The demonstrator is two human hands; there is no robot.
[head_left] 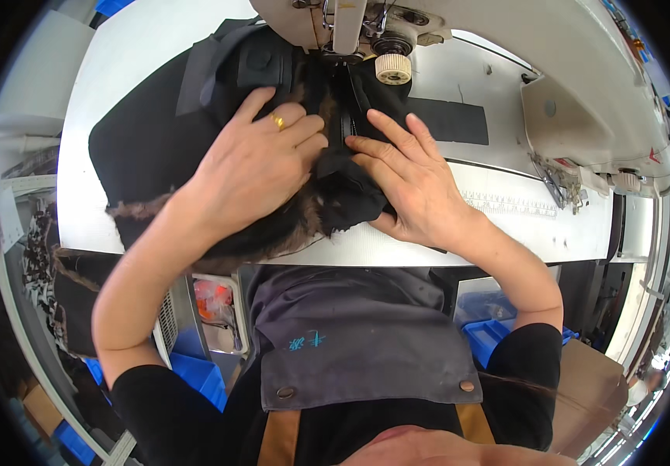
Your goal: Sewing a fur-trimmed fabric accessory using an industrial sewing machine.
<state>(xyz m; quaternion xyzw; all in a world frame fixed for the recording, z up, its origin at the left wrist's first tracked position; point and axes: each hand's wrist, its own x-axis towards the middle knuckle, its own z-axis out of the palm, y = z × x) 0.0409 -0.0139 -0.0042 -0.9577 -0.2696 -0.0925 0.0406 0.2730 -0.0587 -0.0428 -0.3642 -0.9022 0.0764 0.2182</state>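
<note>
A black garment piece [141, 140] with brown fur along its edges lies over the left of the sewing table and runs under the sewing machine's needle area [343, 56]. My left hand [261, 155], with a gold ring, presses on it; its fingers are curled into the cloth and the index finger points forward. A narrow dark strip, like a zipper [345, 116], runs from the needle area down between my hands. My right hand [413, 175] lies with fingers spread at the strip's right side. Its thumb is beside a bunched black fold [350, 190]. The needle tip is hidden.
The machine's arm [568, 70] overhangs the right side, with a cream knob [393, 68] near the needle. A black fabric rectangle [459, 122] lies on the metal bed. Tweezers [550, 185] and a ruler scale [506, 204] are at right. Blue bins [199, 377] stand below the table.
</note>
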